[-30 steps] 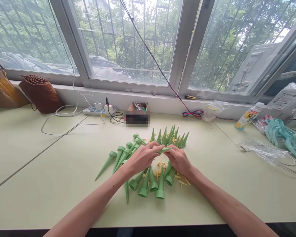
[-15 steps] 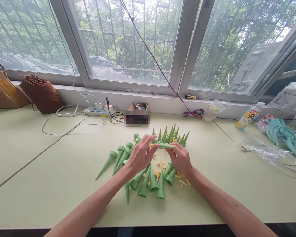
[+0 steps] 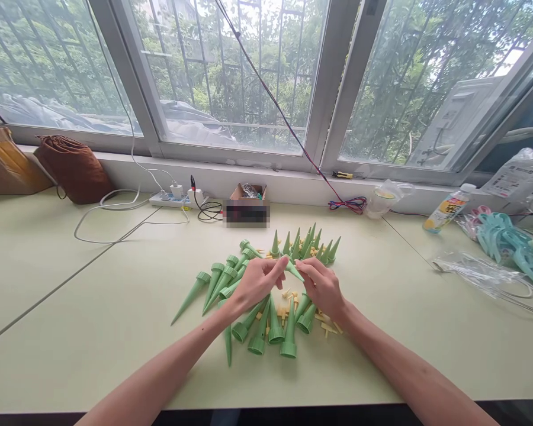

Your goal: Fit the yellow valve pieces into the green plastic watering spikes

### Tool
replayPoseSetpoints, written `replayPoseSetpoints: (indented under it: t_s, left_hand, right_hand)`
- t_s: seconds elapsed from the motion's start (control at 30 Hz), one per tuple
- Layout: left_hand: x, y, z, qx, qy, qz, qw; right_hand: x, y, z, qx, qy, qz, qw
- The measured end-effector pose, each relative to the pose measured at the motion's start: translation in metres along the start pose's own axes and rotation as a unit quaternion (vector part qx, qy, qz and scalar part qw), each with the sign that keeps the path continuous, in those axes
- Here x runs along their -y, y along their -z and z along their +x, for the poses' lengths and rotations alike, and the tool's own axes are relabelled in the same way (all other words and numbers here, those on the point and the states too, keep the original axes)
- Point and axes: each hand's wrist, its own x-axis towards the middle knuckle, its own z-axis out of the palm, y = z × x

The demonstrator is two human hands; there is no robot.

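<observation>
A green plastic watering spike [image 3: 294, 271] is tilted between my two hands, its tip pointing down to the right. My left hand [image 3: 262, 281] is closed around its wide end, which the fingers largely hide. My right hand [image 3: 322, 284] has its fingers pinched against the spike, near the tip. Below the hands lie more green spikes [image 3: 288, 331] with open wide ends, among small yellow plastic nozzles [image 3: 282, 312]. Capped green spikes [image 3: 211, 284] lie in a group to the left. Behind my hands, several green spikes [image 3: 296, 244] stand point up.
At the back are a power strip [image 3: 160, 200], a small cardboard box [image 3: 240, 192] and coiled cable [image 3: 353, 205]. A bottle [image 3: 448, 210] and teal straps [image 3: 501, 239] lie on the right. A brown drawstring bag [image 3: 73, 168] rests at the left.
The held spike has turned from nearly level to tip-down. My left hand has shifted a little lower and its fingers have curled in, while the right fingers have moved along the spike.
</observation>
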Motion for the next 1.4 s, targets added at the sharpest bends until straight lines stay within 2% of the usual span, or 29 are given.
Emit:
replayPoseSetpoints:
  t_s: [0.5,0.8,1.0,1.3,1.4]
  left_hand:
    - [-0.002,0.003,0.0,0.025,-0.044,0.043,0.998]
    - [-0.002,0.01,-0.001,0.038,-0.077,0.123,0.989]
    - [0.002,0.009,0.0,0.027,-0.135,0.163,0.977]
    - [0.006,0.011,0.001,0.048,-0.217,0.205,0.953]
    - [0.009,0.011,0.001,0.038,-0.222,0.209,0.952]
  right_hand:
    - [-0.005,-0.001,-0.004,0.034,-0.021,0.024,0.999]
    - [-0.005,0.0,-0.004,0.045,-0.022,0.026,0.998]
    - [-0.005,0.0,-0.004,0.063,-0.035,0.047,0.996]
    - [-0.004,0.003,-0.005,0.092,-0.049,0.083,0.991]
    - [-0.004,0.003,-0.003,0.085,-0.05,0.079,0.992]
